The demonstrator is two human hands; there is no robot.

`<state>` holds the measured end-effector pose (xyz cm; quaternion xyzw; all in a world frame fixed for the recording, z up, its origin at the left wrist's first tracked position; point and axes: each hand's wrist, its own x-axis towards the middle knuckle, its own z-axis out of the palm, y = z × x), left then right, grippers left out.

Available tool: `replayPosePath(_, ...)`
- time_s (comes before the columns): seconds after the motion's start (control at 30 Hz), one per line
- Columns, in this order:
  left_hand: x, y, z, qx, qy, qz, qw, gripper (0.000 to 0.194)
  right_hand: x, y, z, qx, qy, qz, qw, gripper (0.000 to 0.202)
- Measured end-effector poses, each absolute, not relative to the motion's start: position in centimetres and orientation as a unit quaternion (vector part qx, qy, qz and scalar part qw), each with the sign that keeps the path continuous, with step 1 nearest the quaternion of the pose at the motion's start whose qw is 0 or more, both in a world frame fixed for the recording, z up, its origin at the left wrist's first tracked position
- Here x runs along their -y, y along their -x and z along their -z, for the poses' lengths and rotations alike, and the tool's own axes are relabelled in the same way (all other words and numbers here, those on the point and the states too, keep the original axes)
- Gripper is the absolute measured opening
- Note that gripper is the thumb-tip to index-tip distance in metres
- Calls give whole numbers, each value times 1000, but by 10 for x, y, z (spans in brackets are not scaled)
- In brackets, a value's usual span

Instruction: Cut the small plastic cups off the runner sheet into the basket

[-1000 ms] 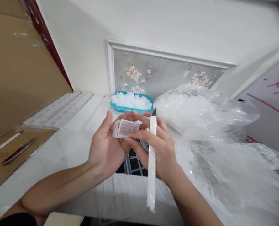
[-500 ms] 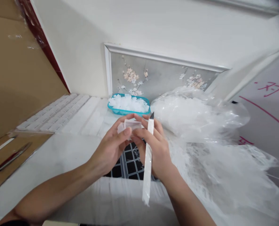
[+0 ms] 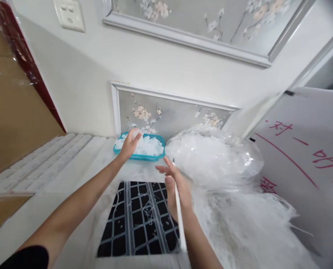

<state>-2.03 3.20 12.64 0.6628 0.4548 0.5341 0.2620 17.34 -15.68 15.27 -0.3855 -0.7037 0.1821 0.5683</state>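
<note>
My left hand [image 3: 130,142] reaches over the left part of a teal basket [image 3: 148,157] filled with small white translucent pieces [image 3: 152,145]. Its fingers curl around a whitish piece, partly hidden at the fingertips. My right hand [image 3: 177,186] holds a thin white knife-like tool [image 3: 180,220] with a dark tip, gripped between thumb and palm, while the other fingers stretch to the left. Below and between the hands lies a black mat with a pale grid [image 3: 135,220], with thin clear scraps on it.
Rows of white pieces [image 3: 34,160] line the left. A clear bag of white pieces [image 3: 208,157] sits right of the basket, with pale stringy scraps [image 3: 247,220] in front. Cardboard [image 3: 12,209] lies at lower left, and a marked white board [image 3: 306,149] stands right.
My hands have separated. The left has moved forward to the basket; the right keeps the tool, its fingers now off the translucent piece. The view has shifted, showing more wall and the black mat.
</note>
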Motion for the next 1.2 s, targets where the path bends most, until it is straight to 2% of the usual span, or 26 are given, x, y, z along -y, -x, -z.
replayPosePath(0.03,-51,19,-121,-477,-728,-452,196,54,155,-172,-149,675,387,-229,585,42)
replayPosePath(0.13,-78,17,-107,-474,-794,-345,160,60,147,-162,-133,566,401,-336,637,36)
replayPosePath(0.23,-69,25,-98,-479,-809,-329,90,64,132,-147,-108,528,417,-397,624,27)
replayPosePath(0.33,-35,45,-83,-455,-813,-363,17,55,115,-131,-76,546,425,-435,577,27)
replayPosePath(0.43,11,73,-53,-435,-819,-367,71,42,106,-115,-47,554,433,-442,557,25)
replayPosePath(0.5,40,91,-26,-480,-803,-331,127,41,103,-107,-34,547,430,-448,561,23)
replayPosePath(0.63,79,111,16,-545,-751,-301,221,43,102,-98,-18,512,428,-478,572,19)
replayPosePath(0.8,85,113,28,-543,-724,-334,264,59,105,-90,-5,531,438,-481,543,18)
replayPosePath(0.93,85,113,28,-538,-730,-335,257,63,108,-85,1,583,466,-449,492,23)
replayPosePath(1.07,88,116,27,-520,-754,-334,222,59,109,-82,2,593,473,-447,473,24)
replayPosePath(1.2,88,122,20,-474,-803,-348,101,47,109,-84,0,575,477,-433,505,22)
